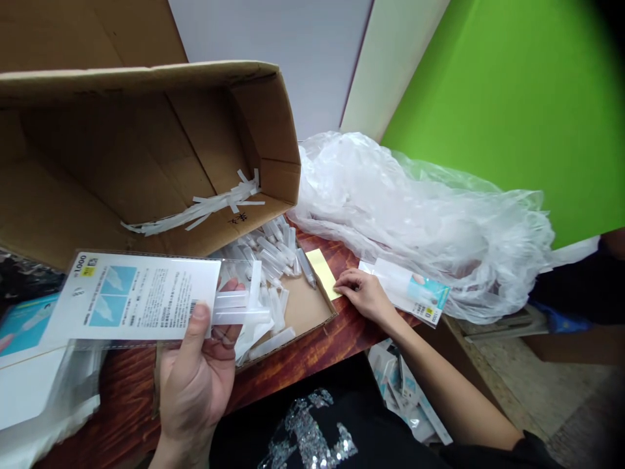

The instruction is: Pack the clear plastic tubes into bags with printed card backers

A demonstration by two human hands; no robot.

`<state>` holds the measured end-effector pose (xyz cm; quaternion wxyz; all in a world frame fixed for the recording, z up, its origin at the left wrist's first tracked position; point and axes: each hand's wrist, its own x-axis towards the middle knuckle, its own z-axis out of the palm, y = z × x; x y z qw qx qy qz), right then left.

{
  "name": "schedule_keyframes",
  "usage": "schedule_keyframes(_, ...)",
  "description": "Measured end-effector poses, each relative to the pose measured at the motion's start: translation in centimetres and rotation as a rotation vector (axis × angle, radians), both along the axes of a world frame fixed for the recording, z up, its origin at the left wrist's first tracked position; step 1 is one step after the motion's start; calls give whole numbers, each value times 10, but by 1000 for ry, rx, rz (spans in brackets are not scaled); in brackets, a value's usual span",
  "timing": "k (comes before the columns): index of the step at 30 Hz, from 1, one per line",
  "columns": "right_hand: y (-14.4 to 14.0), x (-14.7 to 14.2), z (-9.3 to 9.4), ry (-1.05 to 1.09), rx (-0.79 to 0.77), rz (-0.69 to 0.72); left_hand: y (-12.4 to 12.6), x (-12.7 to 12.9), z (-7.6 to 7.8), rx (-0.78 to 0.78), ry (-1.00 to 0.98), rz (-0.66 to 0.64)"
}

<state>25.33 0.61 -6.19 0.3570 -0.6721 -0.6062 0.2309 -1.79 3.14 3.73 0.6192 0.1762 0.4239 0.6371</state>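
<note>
One upturned left hand (201, 365) clasped a flat clear-plastic packet (146, 299); the right hand (364, 291) bunched against yellow paper (321, 270) at ten o'clock, hold unclear.

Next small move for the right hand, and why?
Probably pinch and lift the near end of the yellow paper: the right hand already has its fingers there, while the left hand holds up the packet, two pale tubes showing at one end.
</note>
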Motion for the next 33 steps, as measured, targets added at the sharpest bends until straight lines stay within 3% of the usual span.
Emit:
schedule_keyframes(14,-11,-6,-8,-38,108,-38,-3,-1,-1,36,-11,-13)
schedule_keyframes(33,-13,-2,-9,-28,101,-21,-6,4,1,25,-50,-3)
